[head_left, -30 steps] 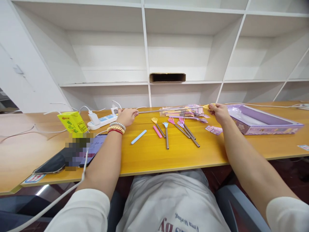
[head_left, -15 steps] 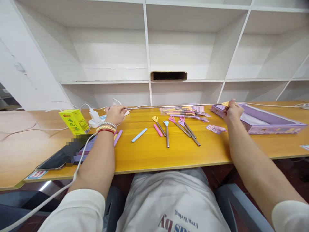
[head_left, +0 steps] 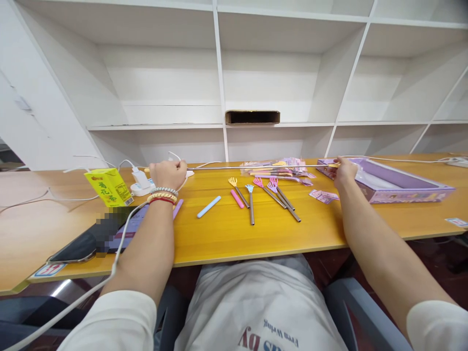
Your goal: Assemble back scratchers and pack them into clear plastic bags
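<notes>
A long thin metal rod (head_left: 226, 168) with yellow ends stretches level between my hands above the back of the table. My left hand (head_left: 168, 174) is closed round its left end, where a yellow tip pokes out. My right hand (head_left: 345, 171) grips the other end, by the purple box. Below the rod lie several metal sticks with small claw heads: a yellow one (head_left: 233, 182), a blue one (head_left: 250, 189) and pink and purple ones (head_left: 273, 185). A blue tube (head_left: 209, 206) and a pink tube (head_left: 237, 199) rest to their left.
An open purple box (head_left: 409, 196) stands at the right. Plastic-wrapped pieces (head_left: 274, 166) and small cards (head_left: 323, 196) lie near it. At the left are a yellow carton (head_left: 108, 187), a white charger (head_left: 141, 179), a phone (head_left: 78, 243) and a cable over my left forearm. White shelves (head_left: 157, 127) rise behind.
My left hand has turned into a tighter fist round the rod's end. The rod sits slightly lower, and my right hand has shifted a little left and down. The camera view has moved slightly.
</notes>
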Tool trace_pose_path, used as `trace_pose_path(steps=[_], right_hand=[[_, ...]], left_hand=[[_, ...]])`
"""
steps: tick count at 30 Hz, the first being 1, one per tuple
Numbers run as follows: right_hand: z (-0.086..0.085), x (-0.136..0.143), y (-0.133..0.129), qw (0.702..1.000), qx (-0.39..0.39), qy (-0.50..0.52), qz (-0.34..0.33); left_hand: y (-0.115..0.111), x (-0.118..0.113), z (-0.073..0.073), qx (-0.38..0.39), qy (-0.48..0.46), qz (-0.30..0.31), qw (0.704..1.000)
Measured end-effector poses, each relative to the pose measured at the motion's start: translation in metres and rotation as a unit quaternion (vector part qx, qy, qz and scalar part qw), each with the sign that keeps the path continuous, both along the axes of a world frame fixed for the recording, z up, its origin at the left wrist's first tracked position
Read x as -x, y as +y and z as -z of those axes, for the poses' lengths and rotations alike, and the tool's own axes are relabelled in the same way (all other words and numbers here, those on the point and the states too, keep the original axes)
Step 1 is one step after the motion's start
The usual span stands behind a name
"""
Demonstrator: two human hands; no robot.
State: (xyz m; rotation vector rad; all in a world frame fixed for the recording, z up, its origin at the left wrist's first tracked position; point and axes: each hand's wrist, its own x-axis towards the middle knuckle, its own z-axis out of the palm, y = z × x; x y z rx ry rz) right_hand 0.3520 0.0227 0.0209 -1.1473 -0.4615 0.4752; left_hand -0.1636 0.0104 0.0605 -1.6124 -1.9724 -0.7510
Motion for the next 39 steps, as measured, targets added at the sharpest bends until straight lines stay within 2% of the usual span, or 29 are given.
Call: trace_pose_path(steps=[5,12,16,18,20,22,23,26,30,32,35,39], right_hand=[[0.0,-0.001,-0.001,0.999,-0.011,0.023,-0.022],[0.001,0.003,-0.003,1.0,0.023,0.016,0.011],[-0.006,0.008,-0.005,0.998,0.023,0.018,0.056],[-0.011,0.018,-0.005,0.998,0.005,0.005,0.056],[-0.014,0.039,-0.005,0.999,-0.019,-0.031,0.02],[-0.016,0.069,-0.005,0.995,-0.03,-0.081,-0.054],[-0.016,0.086,-0.006,0.988,-0.035,-0.113,-0.104],[-0.015,0.133,-0.012,0.96,-0.057,-0.189,-0.2],[-0.011,0.184,-0.03,0.933,-0.076,-0.283,-0.211],[-0.009,0.205,-0.039,0.91,-0.089,-0.312,-0.257],[-0.011,0.224,-0.046,0.907,-0.119,-0.294,-0.277],[-0.021,0.213,-0.035,0.886,-0.094,-0.31,-0.332]], left_hand=[[0.002,-0.003,0.002,0.013,0.008,0.0,1.0],[0.003,-0.011,0.003,0.032,0.02,-0.009,0.999],[0.002,-0.014,0.002,0.06,0.014,-0.024,0.998],[0.001,-0.022,0.001,0.079,-0.002,-0.031,0.996],[-0.001,-0.038,0.001,0.086,-0.018,-0.021,0.996],[-0.005,-0.06,0.001,0.087,-0.027,0.01,0.996],[-0.008,-0.072,0.001,0.089,-0.029,0.03,0.995],[-0.019,-0.102,0.0,0.076,-0.026,0.066,0.995],[-0.034,-0.131,-0.007,0.064,-0.012,0.101,0.993],[-0.038,-0.144,-0.012,0.062,-0.002,0.133,0.989],[-0.039,-0.159,-0.019,0.061,-0.01,0.161,0.985],[-0.036,-0.16,-0.02,0.091,-0.021,0.178,0.98]])
